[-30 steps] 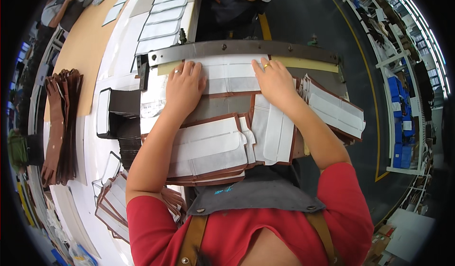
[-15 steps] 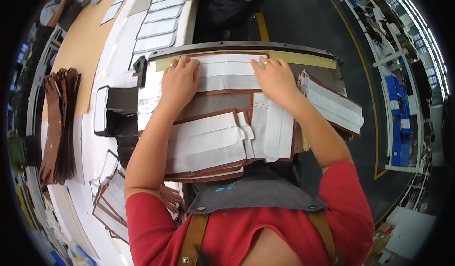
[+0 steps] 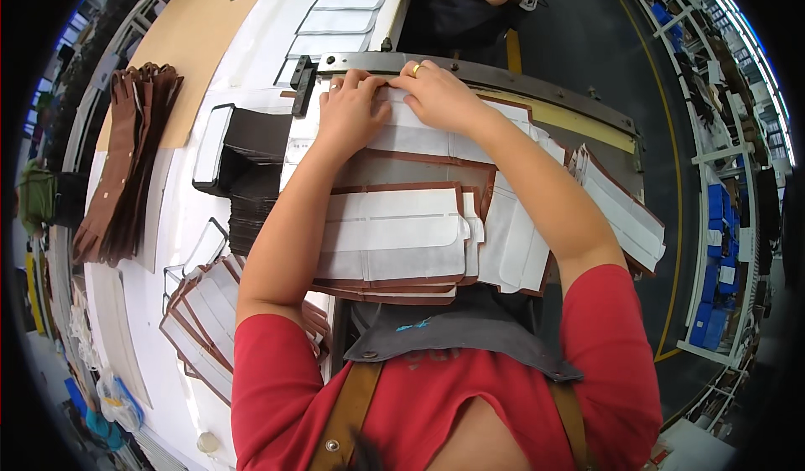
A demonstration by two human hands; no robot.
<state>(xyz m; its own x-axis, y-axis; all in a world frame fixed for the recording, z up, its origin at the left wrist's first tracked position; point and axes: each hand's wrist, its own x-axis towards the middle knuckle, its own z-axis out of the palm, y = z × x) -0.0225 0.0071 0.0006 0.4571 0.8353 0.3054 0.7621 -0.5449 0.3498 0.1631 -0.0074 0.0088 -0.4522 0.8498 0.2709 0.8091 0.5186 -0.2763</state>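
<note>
Watching remotely, I see the left hand (image 3: pixel 350 120) and right hand (image 3: pixel 440 100) close together, fingers bent, on the white panel (image 3: pixel 419 140) beside the metal bar (image 3: pixel 503 80); whether they pinch, I cannot tell. White table (image 3: pixel 180 194) spreads left; dark floor (image 3: pixel 579 39) and shelves (image 3: pixel 726 150) lie right.

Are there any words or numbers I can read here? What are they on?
None that read clearly.
Grey apron: blue marks, too small to read.
Blue boxes: pale labels, too small.
White sheet beside the left hand: faint marks, too blurred.
</note>
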